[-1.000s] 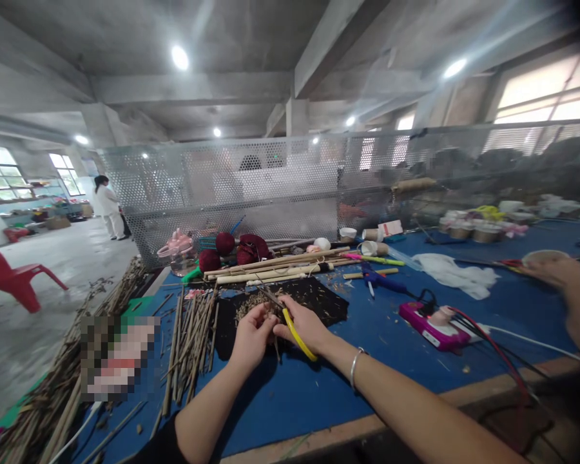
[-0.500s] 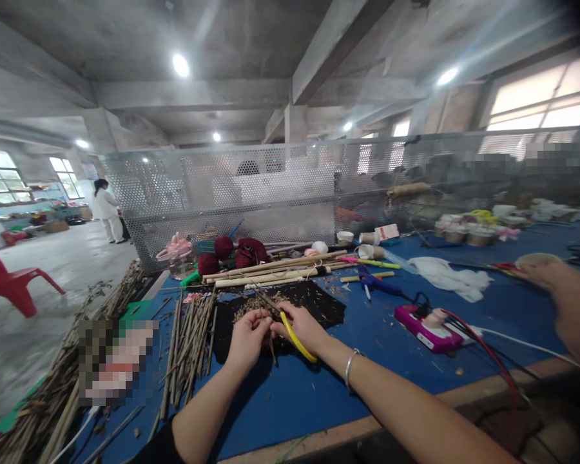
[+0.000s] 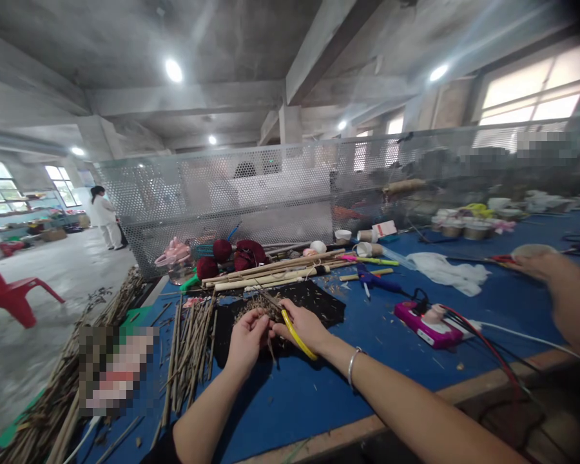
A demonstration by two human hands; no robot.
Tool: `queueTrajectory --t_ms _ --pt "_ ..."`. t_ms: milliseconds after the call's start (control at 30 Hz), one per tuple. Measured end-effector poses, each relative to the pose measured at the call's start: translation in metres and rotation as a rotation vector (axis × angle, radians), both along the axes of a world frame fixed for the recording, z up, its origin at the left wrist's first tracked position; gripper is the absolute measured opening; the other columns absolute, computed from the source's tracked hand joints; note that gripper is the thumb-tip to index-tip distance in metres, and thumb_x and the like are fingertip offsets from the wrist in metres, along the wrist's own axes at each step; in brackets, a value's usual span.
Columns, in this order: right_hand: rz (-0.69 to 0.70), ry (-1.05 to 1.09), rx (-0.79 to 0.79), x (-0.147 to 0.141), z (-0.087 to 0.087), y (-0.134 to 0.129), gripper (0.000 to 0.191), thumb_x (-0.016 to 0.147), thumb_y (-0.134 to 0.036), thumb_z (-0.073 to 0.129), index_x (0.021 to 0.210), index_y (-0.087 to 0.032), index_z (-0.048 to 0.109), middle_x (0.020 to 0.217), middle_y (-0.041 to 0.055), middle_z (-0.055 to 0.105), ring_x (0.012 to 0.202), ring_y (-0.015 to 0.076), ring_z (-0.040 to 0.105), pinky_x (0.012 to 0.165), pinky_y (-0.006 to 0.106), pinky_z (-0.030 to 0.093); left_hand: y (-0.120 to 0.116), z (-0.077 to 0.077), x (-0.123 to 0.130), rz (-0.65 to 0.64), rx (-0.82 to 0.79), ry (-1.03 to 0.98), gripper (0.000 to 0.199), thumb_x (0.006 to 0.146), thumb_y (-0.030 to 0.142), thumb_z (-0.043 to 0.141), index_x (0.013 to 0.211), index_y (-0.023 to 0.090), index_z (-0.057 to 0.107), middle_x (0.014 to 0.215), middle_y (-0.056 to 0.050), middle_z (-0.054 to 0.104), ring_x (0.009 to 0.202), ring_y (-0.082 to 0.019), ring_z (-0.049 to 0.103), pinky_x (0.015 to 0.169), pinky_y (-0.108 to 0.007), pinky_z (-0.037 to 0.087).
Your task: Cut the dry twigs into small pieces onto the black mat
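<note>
My right hand [image 3: 310, 327] is closed around yellow-handled scissors [image 3: 298, 338], whose blades point up and to the left. Close beside it, my left hand [image 3: 244, 340] pinches a thin dry twig [image 3: 272, 352], one end of which hangs below the fingers. The fingertips of both hands nearly meet, and the exact grip between them is partly hidden. Under and beyond the hands, a heap of dry plant bits [image 3: 254, 305] lies on a black cloth [image 3: 326, 303]. To the left, several cut brown stalks [image 3: 189, 351] lie side by side on the blue table [image 3: 357, 361].
A large bundle of dry stems [image 3: 72, 367] runs along the left edge. Behind the cloth are wooden sticks [image 3: 280, 277] and dark red yarn balls [image 3: 249, 254]. On the right are a blue glue gun [image 3: 374, 278], a purple power strip [image 3: 428, 325] and another person's hand [image 3: 536, 265].
The view has shifted slightly. My hands keep almost the same pose, with the scissors and twig still held. At right, the other person's hand has moved a little left.
</note>
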State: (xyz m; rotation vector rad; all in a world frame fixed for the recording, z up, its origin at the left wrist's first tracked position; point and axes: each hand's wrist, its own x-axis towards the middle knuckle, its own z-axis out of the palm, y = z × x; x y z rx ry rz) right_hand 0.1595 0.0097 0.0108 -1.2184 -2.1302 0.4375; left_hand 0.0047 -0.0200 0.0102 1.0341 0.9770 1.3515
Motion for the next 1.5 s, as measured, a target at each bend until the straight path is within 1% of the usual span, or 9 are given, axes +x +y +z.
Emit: queueTrajectory --t_ms 133,333,567,700,833,1000,1267,1400,1500 --pt "0.052 -0.023 -0.003 -0.001 0.002 -0.004 0.038 0.071 -0.046 0.059 0.1 -0.023 0.05 0.079 0.0003 0.059 0.064 0.0131 0.053 0.056 0.021 0.032 0.0 0.0 0.0 -0.022 -0.002 0.01 0.041 0.06 0.04 0.071 0.087 0.014 0.056 0.062 0.0 0.062 0.043 -0.005 0.047 0.041 -0.015 0.031" --pt "0.055 0.022 -0.006 -0.003 -0.005 0.0 0.034 0.073 -0.044 0.057 0.098 -0.022 0.052 0.069 -0.0019 0.057 0.057 0.0109 0.048 0.052 0.02 0.03 -0.001 0.002 0.0 -0.035 0.022 0.054 0.04 0.06 0.042 0.07 0.086 0.013 0.06 0.057 0.002 0.057 0.042 -0.004 0.044 0.04 -0.015 0.029" --pt "0.041 0.097 -0.013 -0.002 -0.009 0.004 0.033 0.076 -0.046 0.054 0.096 -0.02 0.05 0.061 -0.0031 0.053 0.052 0.0102 0.045 0.048 0.02 0.028 0.001 -0.003 0.001 -0.054 -0.04 0.042 0.039 0.058 0.04 0.072 0.083 0.013 0.059 0.058 0.001 0.058 0.05 -0.009 0.055 0.044 -0.016 0.035" --pt "0.014 0.068 -0.017 -0.003 -0.007 0.003 0.038 0.074 -0.047 0.056 0.101 -0.021 0.047 0.062 -0.0033 0.053 0.052 0.0107 0.045 0.049 0.02 0.029 -0.001 -0.002 0.003 -0.075 -0.04 0.061 0.036 0.061 0.041 0.07 0.08 0.013 0.059 0.054 0.001 0.057 0.046 -0.008 0.051 0.043 -0.016 0.033" --pt "0.042 0.088 -0.007 -0.003 -0.006 0.002 0.045 0.072 -0.047 0.058 0.107 -0.02 0.045 0.07 -0.0014 0.056 0.058 0.0119 0.049 0.055 0.021 0.033 -0.002 -0.003 0.003 -0.118 -0.007 0.107 0.034 0.065 0.043 0.066 0.078 0.012 0.061 0.052 0.002 0.055 0.044 -0.006 0.045 0.042 -0.016 0.031" --pt "0.047 0.121 -0.025 -0.003 -0.011 0.005 0.039 0.073 -0.047 0.058 0.1 -0.02 0.05 0.062 -0.0038 0.052 0.052 0.0095 0.044 0.05 0.019 0.031 0.0 -0.004 0.001 -0.061 -0.003 0.112 0.033 0.063 0.042 0.068 0.077 0.012 0.062 0.052 0.002 0.055 0.046 -0.008 0.049 0.043 -0.017 0.032" --pt "0.073 0.142 -0.061 -0.003 -0.008 0.005 0.036 0.077 -0.048 0.053 0.096 -0.018 0.055 0.066 0.0001 0.058 0.054 0.0102 0.048 0.051 0.019 0.034 -0.001 -0.001 0.001 -0.023 -0.046 0.063 0.033 0.058 0.04 0.071 0.075 0.013 0.062 0.06 0.0 0.06 0.049 -0.008 0.054 0.045 -0.017 0.038" --pt "0.02 0.091 -0.041 -0.004 -0.007 0.003 0.036 0.077 -0.049 0.052 0.095 -0.019 0.054 0.066 0.0005 0.058 0.055 0.0117 0.05 0.051 0.02 0.034 -0.001 -0.003 0.002 -0.025 -0.051 0.068 0.032 0.06 0.039 0.071 0.075 0.013 0.062 0.059 0.0 0.059 0.051 -0.008 0.053 0.046 -0.016 0.039" --pt "-0.023 0.073 0.026 -0.006 -0.007 0.002 0.042 0.074 -0.049 0.056 0.102 -0.019 0.049 0.074 0.0019 0.059 0.059 0.0131 0.052 0.054 0.021 0.035 -0.003 -0.002 0.005 -0.03 -0.084 0.069 0.032 0.06 0.039 0.07 0.075 0.013 0.062 0.056 0.001 0.057 0.05 -0.008 0.053 0.046 -0.016 0.039"
